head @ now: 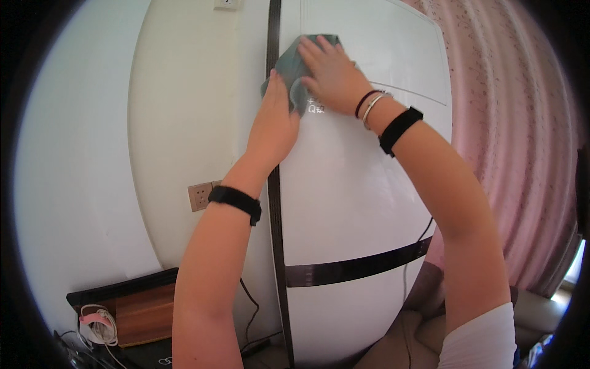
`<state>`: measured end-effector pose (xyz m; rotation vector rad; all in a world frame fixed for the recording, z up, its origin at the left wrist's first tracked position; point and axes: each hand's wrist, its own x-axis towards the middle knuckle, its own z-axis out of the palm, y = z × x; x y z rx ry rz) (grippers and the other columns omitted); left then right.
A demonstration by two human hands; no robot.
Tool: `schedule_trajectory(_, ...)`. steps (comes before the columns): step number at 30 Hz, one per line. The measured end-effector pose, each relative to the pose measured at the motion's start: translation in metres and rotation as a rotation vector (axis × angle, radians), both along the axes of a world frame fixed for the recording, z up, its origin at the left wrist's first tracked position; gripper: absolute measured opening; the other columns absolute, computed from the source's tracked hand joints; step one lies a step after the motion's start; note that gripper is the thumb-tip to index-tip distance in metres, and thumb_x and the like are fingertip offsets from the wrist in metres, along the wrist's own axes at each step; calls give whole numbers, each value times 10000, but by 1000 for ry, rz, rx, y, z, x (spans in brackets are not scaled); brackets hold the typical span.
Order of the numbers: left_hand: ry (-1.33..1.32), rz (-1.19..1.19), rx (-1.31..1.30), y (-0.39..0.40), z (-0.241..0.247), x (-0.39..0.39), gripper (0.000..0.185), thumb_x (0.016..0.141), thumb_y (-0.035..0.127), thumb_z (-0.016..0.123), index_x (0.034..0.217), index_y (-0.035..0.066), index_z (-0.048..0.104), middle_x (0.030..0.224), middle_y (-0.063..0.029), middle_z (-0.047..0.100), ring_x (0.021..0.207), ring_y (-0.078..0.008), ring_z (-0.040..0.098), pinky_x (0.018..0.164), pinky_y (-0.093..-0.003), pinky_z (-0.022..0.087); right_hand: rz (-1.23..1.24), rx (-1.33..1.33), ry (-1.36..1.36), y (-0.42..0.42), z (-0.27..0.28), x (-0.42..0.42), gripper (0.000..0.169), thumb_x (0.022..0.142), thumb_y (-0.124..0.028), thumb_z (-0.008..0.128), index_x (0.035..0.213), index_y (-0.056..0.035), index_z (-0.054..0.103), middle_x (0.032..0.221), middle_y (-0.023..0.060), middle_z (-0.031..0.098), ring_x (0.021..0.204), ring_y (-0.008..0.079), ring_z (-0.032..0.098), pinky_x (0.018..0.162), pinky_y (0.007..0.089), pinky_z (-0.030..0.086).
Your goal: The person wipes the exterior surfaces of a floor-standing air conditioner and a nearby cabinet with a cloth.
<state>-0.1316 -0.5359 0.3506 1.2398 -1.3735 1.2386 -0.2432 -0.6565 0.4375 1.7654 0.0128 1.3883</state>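
A grey-green cloth (292,64) lies against the upper front of a tall white cabinet-like appliance (345,193) with dark trim. My right hand (334,76) presses flat on the cloth's upper right part, fingers spread. At the cloth's lower left, near the dark vertical edge strip (274,203), my left hand (275,117) has its fingers along the cloth and the thumb at its lower corner; whether it grips the fabric I cannot tell. Small printed characters show just below the cloth. Both forearms wear black straps, and bracelets circle the right wrist.
Pink patterned curtains (502,138) hang at the right. A wall socket (200,197) is left of my left forearm. Low at the left stands a wooden unit (145,318) with a coiled white cable (102,327). Dark cables run beside the appliance, and brown upholstery (419,332) is at lower right.
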Motion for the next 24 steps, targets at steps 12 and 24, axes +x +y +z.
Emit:
schedule_trajectory(12, -208, 580, -9, -1, 4, -22, 589, 858, 129, 511, 1393, -38, 330, 1465, -182, 336, 1382, -336, 274, 1122, -492, 218, 184, 9, 21, -33, -8, -25, 590, 927, -365, 497, 1395, -30, 372, 1497, 76, 313, 1378, 296, 268, 1130, 412, 252)
schedule_trajectory(24, -466, 517, 105, -22, 87, 18, 658, 897, 219, 511, 1454, 3, 233, 1527, -165, 227, 1399, -363, 231, 1104, -529, 234, 117, 347, -168, -69, -8, -24, 626, 956, -397, 419, 1471, -79, 257, 1554, 73, 200, 1423, 300, 191, 1157, 413, 189)
